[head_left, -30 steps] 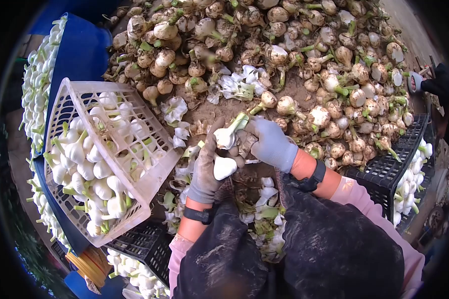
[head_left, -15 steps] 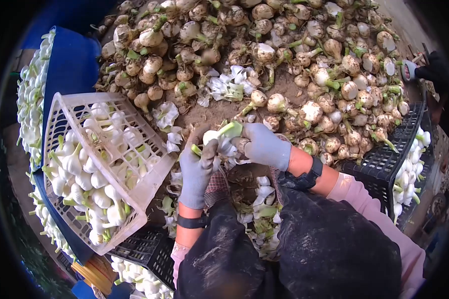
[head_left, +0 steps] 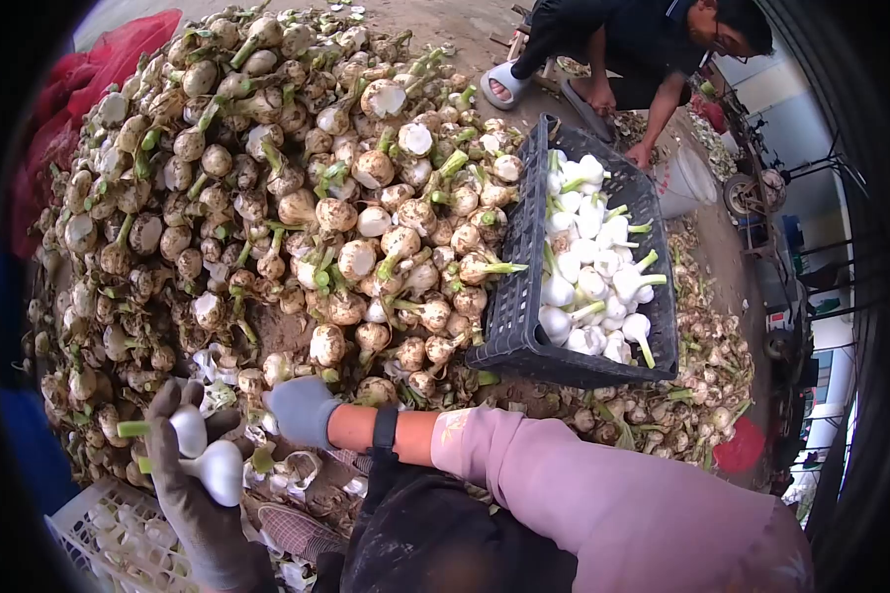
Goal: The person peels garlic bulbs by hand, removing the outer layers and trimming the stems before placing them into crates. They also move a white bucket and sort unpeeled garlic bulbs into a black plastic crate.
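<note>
While the left hand (head_left: 193, 484), in a dirty grey glove, sits lowest in the head view, its fingers are wrapped around two peeled white garlic bulbs (head_left: 208, 457) whose short green stems stick out leftward. Just below that hand, at the bottom left, shows the corner of a white plastic crate (head_left: 104, 539) with pale bulbs inside. The right hand (head_left: 302, 407), in a blue-grey glove with a black wristband behind it and a pink sleeve, reaches forward to the near edge of the heap; its fingers curl down among loose white skins (head_left: 292, 472) and dirt, and whether they pinch anything cannot be told. A dark apron (head_left: 435, 539) covers the person's lap between the two arms.

Beyond the hands a large pile of unpeeled, soil-covered garlic (head_left: 267, 198) lies on the ground and fills the left and middle of the view, many bulbs with green stalk stubs. At the pile's right edge a black plastic crate (head_left: 524, 306) stands tilted, holding cleaned white bulbs (head_left: 593, 277). To the right of the crate, trimmings and husks (head_left: 702, 385) litter the ground. Farthest away, at the top right, another person (head_left: 623, 49) in dark clothes crouches, one hand down near a white bucket (head_left: 687, 178). A red sack (head_left: 59, 138) lies behind the pile's far left edge.
</note>
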`<state>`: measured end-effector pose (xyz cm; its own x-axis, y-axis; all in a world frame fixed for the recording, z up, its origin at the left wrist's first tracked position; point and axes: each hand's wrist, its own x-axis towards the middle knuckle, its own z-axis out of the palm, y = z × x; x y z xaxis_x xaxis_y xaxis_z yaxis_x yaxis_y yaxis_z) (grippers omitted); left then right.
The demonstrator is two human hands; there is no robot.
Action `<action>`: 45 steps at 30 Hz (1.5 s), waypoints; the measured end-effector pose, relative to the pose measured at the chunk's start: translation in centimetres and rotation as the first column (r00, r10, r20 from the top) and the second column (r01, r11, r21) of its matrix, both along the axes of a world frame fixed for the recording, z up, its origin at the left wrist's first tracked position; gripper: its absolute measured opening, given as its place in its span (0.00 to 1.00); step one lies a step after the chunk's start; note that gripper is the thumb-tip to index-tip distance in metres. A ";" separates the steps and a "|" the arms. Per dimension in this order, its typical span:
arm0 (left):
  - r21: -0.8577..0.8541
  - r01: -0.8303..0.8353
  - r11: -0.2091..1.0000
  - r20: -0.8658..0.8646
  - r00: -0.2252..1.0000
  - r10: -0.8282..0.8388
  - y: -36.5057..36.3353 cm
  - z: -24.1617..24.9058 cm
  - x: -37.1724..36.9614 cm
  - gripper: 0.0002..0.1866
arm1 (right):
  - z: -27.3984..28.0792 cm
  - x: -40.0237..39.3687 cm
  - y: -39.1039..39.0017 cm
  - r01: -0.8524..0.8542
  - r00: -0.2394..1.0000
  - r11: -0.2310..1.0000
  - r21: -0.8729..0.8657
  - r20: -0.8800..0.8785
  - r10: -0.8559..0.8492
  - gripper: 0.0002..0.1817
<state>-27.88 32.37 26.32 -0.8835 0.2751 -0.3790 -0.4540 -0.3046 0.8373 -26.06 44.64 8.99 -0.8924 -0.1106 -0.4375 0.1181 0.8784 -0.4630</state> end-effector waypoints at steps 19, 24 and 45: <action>-0.435 -0.046 0.899 0.114 0.988 0.105 -8.1 -14.4 4.5 0.18 | 0.1 -3.9 3.0 -0.219 0.975 0.841 0.496 0.085 0.204 0.16; -0.429 -0.066 0.901 -0.250 0.967 -0.048 -5.7 -13.5 3.1 0.29 | 5.4 -3.2 1.4 -0.274 0.941 0.962 0.003 -0.205 0.269 0.17; -0.458 -0.057 0.887 -0.136 0.991 -0.007 -8.1 -12.1 5.1 0.33 | 2.8 -0.1 -3.2 0.336 0.914 0.587 -0.736 0.405 -0.015 0.19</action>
<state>-22.75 24.25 14.19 -0.9378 0.0752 -0.3389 -0.3290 0.1189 0.9368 -26.17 41.45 11.82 -0.7538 -0.4054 -0.5172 0.5081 0.1395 -0.8499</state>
